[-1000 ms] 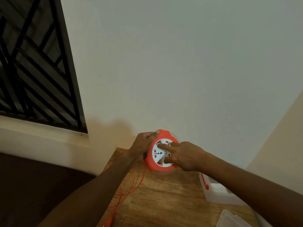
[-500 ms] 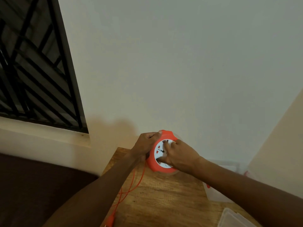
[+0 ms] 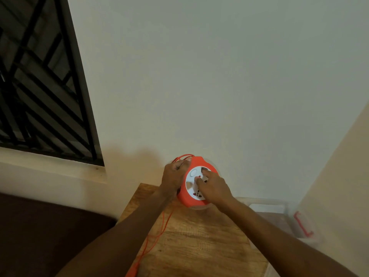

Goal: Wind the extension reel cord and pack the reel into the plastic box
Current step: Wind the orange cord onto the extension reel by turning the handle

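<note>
Right now the orange extension reel (image 3: 196, 200) is held up on edge just above the far end of the wooden table (image 3: 199, 242), close to the wall, its white socket face (image 3: 194, 183) turned toward the camera. The left hand (image 3: 173, 176) grips the reel's left rim with curled fingers, and a loop of the thin orange cord (image 3: 166, 220) arches over its knuckles, so it seems to hold cord and rim together. The right hand (image 3: 212, 188) lies on the white face with its fingers bent and pressed into it, apparently to turn the hub. A long run of cord hangs slack from the reel down across the table and off the near edge, so the winding is far from done. The main risk I see is that loop by the left hand: if it slips off the rim or bunches as the hub turns, the cord may wind unevenly or jam. The slack strands on the table could also cross and knot, or catch on the table edge. The clear plastic box (image 3: 283, 216) sits open just right of the reel, near the right forearm, which could nudge it.
</note>
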{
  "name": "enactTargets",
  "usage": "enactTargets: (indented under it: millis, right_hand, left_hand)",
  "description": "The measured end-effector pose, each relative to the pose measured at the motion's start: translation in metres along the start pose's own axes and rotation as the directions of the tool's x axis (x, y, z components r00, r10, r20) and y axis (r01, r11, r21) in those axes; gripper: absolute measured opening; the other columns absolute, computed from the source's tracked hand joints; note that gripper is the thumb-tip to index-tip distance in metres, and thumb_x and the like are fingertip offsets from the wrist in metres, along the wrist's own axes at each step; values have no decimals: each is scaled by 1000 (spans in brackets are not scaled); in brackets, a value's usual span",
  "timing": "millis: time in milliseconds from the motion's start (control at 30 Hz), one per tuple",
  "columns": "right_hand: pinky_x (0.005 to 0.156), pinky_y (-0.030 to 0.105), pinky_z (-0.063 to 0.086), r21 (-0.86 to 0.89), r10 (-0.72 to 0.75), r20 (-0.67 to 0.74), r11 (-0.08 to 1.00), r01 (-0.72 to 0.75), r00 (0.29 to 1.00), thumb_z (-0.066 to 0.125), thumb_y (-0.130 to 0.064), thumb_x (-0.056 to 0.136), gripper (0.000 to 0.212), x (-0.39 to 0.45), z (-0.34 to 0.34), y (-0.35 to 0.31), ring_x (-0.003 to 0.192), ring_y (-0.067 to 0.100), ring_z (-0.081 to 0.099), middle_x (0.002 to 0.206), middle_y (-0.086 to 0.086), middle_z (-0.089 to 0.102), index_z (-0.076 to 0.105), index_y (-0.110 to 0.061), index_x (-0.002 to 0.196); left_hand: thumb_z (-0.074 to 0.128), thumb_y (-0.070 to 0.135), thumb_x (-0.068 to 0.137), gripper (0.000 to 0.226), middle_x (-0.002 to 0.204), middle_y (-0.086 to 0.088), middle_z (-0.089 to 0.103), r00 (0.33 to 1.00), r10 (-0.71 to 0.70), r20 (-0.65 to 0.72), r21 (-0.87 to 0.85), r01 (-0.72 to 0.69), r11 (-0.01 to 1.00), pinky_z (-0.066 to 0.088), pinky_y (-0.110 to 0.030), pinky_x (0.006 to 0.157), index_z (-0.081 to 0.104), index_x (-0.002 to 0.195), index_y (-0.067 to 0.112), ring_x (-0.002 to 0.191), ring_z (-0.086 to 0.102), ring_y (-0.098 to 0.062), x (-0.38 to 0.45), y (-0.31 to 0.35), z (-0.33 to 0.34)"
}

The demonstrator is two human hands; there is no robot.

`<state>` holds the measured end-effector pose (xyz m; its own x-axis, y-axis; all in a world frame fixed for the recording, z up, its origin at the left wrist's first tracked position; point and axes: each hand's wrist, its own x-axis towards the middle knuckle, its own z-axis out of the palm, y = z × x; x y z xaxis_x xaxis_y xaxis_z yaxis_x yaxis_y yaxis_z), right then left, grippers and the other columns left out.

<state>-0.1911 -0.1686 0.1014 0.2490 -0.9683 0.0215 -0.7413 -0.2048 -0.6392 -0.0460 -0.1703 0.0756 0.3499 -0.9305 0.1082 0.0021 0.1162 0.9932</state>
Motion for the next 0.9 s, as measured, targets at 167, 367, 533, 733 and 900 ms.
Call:
enactTargets:
  millis: [167, 367, 533, 733, 900]
  right_hand:
    - [102, 45, 49, 327, 128, 56, 935, -139, 990, 51, -28, 100, 50, 5, -5, 0, 128, 30, 51, 150, 7, 46, 41, -21, 148]
    - [92, 33, 49, -81, -72, -5, 994, 71, 997, 63, -36, 89, 63, -12, -6, 0, 121, 27, 58, 142, 5, 55, 42, -23, 146]
    - [77, 32, 53, -297, -398, -205, 896, 331, 894, 64, -37, 85, 35, 4, -50, -14, 93, 19, 66, 109, -1, 69, 65, -26, 119]
    - [91, 36, 55, -216, -317, 374, 884, 414, 872, 67, -30, 89, 20, 40, -69, -49, 98, 15, 66, 110, 0, 72, 76, -18, 103]
    - [52, 26, 55, 87, -211, 129, 976, 201, 969, 56, -9, 90, 19, 75, -87, -60, 60, 20, 69, 75, 10, 72, 71, -2, 79]
  left_hand:
    - [62, 39, 102, 17, 86, 14, 81, 1000, 17, -26, 2, -17, 1000, 63, -24, 63, 75, 93, 35, 77, 80, -15, 2, 5, -1]
    - [60, 38, 103, 22, 86, 7, 83, 1000, -25, -11, -14, 24, 1000, 63, -26, 62, 79, 95, 29, 78, 80, -17, 1, 6, -9]
    - [61, 32, 104, 28, 80, -4, 81, 985, 71, 158, 139, -93, 986, 61, -26, 60, 79, 87, 19, 68, 78, -20, -6, 5, -16]
    - [64, 31, 102, 22, 88, -13, 82, 968, 20, 252, 105, -48, 993, 64, -42, 70, 82, 95, 19, 75, 79, -35, -24, -2, -12]
    - [62, 34, 103, 32, 93, -21, 80, 954, -4, 300, 74, -20, 997, 64, -55, 76, 78, 104, 7, 83, 76, -45, -37, -9, -23]
